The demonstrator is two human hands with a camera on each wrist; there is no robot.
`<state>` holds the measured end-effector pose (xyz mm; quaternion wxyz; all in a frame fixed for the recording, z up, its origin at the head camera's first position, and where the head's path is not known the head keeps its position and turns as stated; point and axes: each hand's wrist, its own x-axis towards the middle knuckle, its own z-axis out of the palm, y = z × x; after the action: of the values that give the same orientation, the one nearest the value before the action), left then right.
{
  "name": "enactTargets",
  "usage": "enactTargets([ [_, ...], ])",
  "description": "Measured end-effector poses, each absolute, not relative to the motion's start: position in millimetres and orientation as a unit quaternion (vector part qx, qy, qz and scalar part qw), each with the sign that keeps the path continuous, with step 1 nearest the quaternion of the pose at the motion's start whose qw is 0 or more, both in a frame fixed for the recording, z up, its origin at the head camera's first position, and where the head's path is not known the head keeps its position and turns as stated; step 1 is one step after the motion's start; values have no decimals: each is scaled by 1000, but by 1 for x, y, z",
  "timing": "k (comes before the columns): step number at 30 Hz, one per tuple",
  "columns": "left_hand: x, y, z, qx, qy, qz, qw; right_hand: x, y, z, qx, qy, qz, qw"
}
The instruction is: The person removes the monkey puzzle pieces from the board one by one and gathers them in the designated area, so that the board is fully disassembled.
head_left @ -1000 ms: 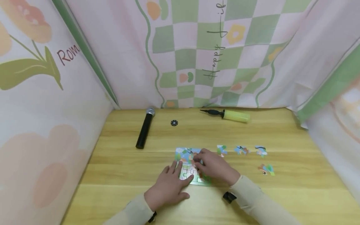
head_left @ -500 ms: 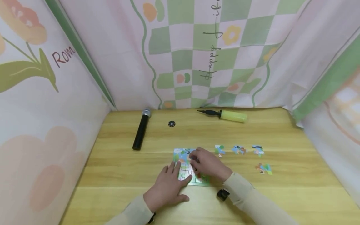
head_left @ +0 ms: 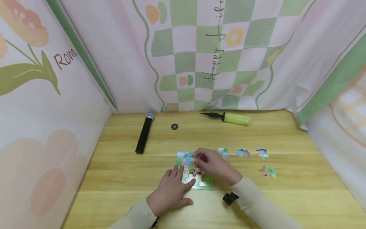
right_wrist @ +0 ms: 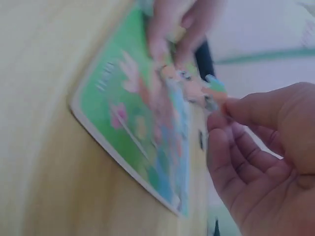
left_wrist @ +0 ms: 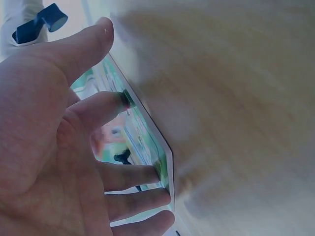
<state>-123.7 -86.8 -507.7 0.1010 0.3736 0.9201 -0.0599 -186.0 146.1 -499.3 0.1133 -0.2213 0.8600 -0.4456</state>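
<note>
A jigsaw puzzle board point(head_left: 210, 186) with a green border and a partly filled picture lies on the table. My left hand point(head_left: 168, 192) rests at its left and near edge, fingers spread; in the left wrist view, the fingertips point(left_wrist: 160, 196) lie right at the board's rim. Over the board's right part, my right hand point(head_left: 215, 165) pinches an orange puzzle piece point(right_wrist: 197, 92) with a blue-green corner between thumb and fingers. The piece is tilted, close over the picture, and partly covered by the fingertips. A brown animal face with dark eyes shows below the right hand in the head view.
Several loose puzzle pieces point(head_left: 262, 153) lie to the right of the board. Farther back are a microphone point(head_left: 144, 133), a round black chip point(head_left: 174, 126) and a yellow hand pump point(head_left: 235, 118). Printed curtains point(head_left: 186, 57) stand behind the table and at both sides.
My right hand has moved slightly right and turned, and the brown animal face beneath it shows more fully. The left hand has stayed in place on the board.
</note>
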Motion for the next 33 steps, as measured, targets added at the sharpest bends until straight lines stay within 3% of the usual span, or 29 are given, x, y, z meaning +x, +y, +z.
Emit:
enactTargets([
  [4,-122,-86,-507,374,920,-63,100,-184,187,-492,-212,872,-434,84],
  [10,-121,-88,-508,366,922,-63,111,-170,260,-489,-159,899,-398,91],
  [17,-120,-89,-507,367,922,-56,108,-161,302,-499,-130,941,-307,50],
  [26,-122,-87,-509,372,922,-42,92,-161,299,-510,-128,949,-287,37],
  [33,-128,-87,-511,371,925,-12,82,-166,232,-504,-192,915,-348,68],
])
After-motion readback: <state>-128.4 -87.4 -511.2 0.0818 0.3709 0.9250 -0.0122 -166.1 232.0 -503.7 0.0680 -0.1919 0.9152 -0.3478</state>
